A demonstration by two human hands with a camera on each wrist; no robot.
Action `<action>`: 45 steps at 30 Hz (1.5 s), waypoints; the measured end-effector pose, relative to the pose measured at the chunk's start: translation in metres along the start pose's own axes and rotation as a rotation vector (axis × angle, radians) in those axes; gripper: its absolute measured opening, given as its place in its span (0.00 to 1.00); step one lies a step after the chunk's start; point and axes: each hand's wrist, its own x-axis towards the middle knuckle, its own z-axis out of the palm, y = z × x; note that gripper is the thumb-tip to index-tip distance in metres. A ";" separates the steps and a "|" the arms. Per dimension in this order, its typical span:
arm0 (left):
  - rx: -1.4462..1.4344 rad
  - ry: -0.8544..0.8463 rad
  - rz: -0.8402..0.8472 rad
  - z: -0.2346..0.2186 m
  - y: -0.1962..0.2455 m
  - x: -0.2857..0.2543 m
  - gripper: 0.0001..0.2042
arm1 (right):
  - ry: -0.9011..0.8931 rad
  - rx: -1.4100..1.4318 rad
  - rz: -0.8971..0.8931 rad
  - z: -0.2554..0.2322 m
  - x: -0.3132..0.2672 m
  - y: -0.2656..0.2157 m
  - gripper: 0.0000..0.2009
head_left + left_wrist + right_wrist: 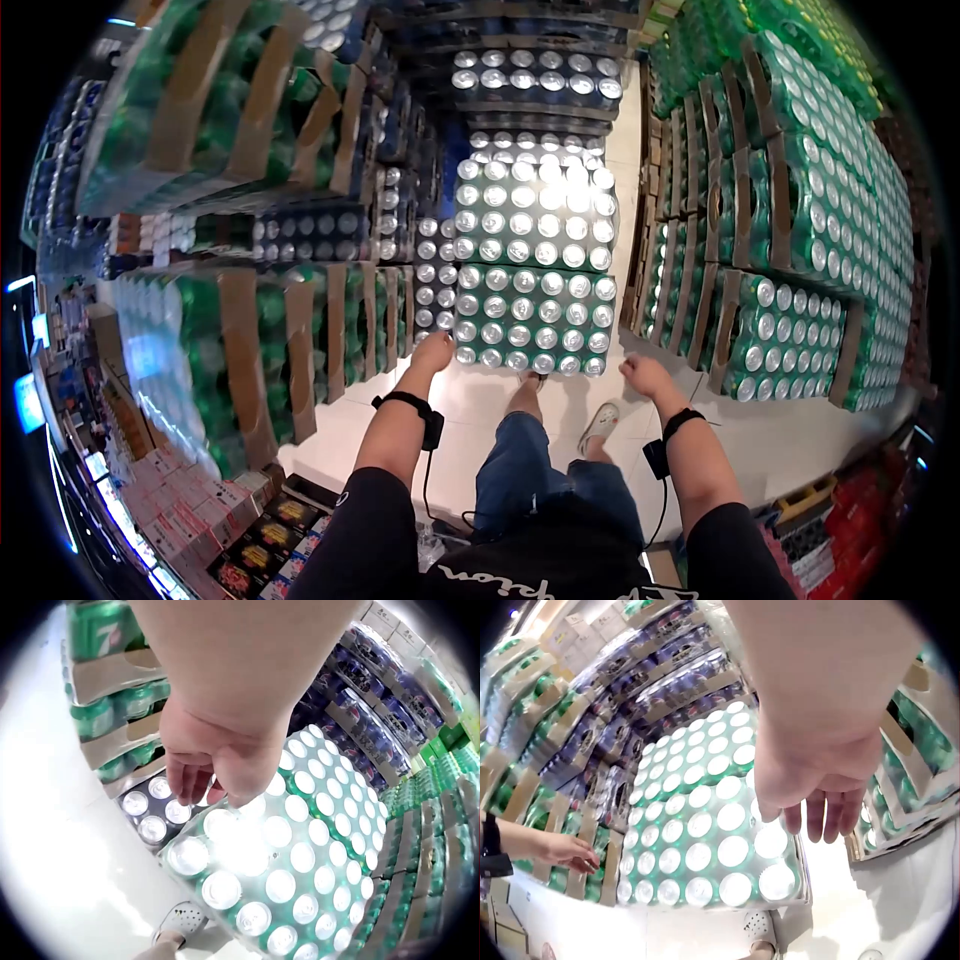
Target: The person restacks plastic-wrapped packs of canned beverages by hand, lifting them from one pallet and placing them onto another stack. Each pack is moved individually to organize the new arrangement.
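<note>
Two shrink-wrapped trays of green drink cans, a near tray [535,320] and a far tray [530,215], lie end to end in front of me, silver lids up. My left hand [434,352] hangs by the near tray's left front corner, its fingers loosely bent and holding nothing. In the right wrist view, this left hand [568,851] shows beside the tray's left side. On the other side, my right hand [645,375] hangs just off the right front corner. Its fingers [832,814] point loosely down, with nothing in them.
Stacked trays of green cans rise on the right [830,220] and left [270,350]. Dark blue can trays [367,705] stand behind. Dark-sided cans [435,285] sit low along the left side. Pale floor tiles and a clog-shod foot [598,428] show below.
</note>
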 end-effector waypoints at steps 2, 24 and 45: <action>-0.120 0.041 -0.084 -0.004 0.001 0.026 0.18 | 0.088 0.163 0.073 0.005 0.032 0.006 0.24; -1.345 -0.057 -0.103 0.087 -0.043 0.143 0.23 | 0.335 1.010 0.386 0.070 0.150 0.005 0.33; -1.053 0.464 0.214 0.013 0.189 -0.338 0.16 | 0.900 1.166 -0.100 -0.023 -0.280 0.150 0.21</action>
